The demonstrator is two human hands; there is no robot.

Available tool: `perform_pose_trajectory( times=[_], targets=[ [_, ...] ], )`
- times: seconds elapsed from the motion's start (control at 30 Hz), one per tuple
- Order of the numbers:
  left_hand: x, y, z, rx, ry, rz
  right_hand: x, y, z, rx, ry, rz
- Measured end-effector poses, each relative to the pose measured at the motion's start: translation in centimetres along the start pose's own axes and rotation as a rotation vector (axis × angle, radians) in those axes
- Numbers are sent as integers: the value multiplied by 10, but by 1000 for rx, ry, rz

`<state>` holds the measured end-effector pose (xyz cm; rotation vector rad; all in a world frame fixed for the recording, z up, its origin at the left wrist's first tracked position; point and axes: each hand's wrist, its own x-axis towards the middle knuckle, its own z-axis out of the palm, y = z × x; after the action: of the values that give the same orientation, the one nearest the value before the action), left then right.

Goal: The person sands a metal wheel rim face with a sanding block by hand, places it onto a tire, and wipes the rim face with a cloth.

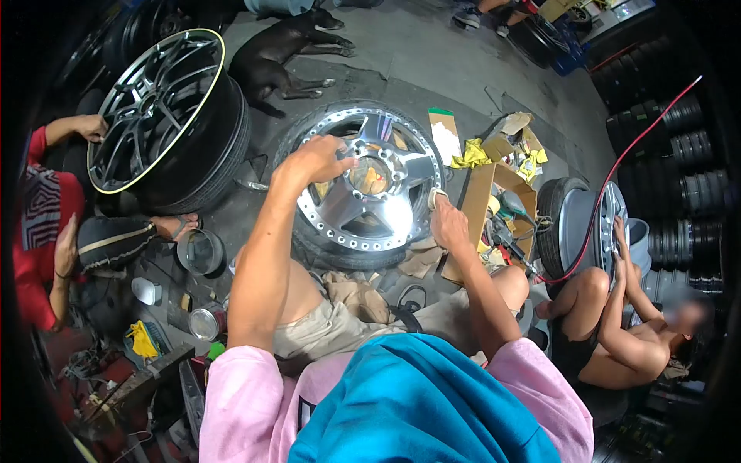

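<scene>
A polished five-spoke wheel rim (369, 221) with small bolts round its edge lies face up on a black tyre (351, 256) in front of me. My left hand (315, 160) rests over the upper left of the rim, beside the centre hole, its fingers partly spread and nothing visible in them. At the rim's right edge, my right hand (449, 224) is closed on a small pale pad (438, 198), which touches the lip. The underside of my left palm is hidden.
A cardboard box (480, 202) of tools and yellow cloths stands right. Co-workers hold a multi-spoke wheel (158, 112) left and another wheel (575, 220) right. A black dog (270, 58) lies beyond; a red hose (596, 202) curves at right.
</scene>
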<state>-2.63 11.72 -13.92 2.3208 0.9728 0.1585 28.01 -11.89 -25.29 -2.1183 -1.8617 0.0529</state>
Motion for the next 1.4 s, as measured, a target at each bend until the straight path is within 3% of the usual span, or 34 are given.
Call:
perform_pose_trajectory(
  times=[0.2, 0.33, 0.67, 0.8, 0.87, 0.93, 1.0, 1.1, 1.33, 1.4],
  targets=[
    [-5, 0, -8, 1, -62, -95, 24, 7, -10, -209, -44, -97],
    [-5, 3, -7, -20, -37, -24, 28, 5, -27, -415, -314, -135],
    [-7, -1, -9, 43, -54, -74, -39, -64, -47, -188, -336, -231],
    [-11, 4, -17, -6, -72, -58, -36, -43, -46, -176, -373, -190],
    [-14, 3, -15, 0, -67, -52, -27, -17, -32, -244, -273, -186],
    [-15, 2, -19, -27, -89, -98, -4, 0, -29, -286, -354, -131],
    [-16, 0, -17, -13, -80, -91, 16, 14, -19, -270, -216, -163],
    [-21, -3, -20, -24, -84, -93, 36, 25, -12, -282, -225, -176],
    [-31, -7, -29, -52, -48, -93, -19, 6, -54, 43, -143, -103],
    [-26, -4, -29, -55, -69, -94, -50, -5, -53, 74, -296, 13]
  ],
)
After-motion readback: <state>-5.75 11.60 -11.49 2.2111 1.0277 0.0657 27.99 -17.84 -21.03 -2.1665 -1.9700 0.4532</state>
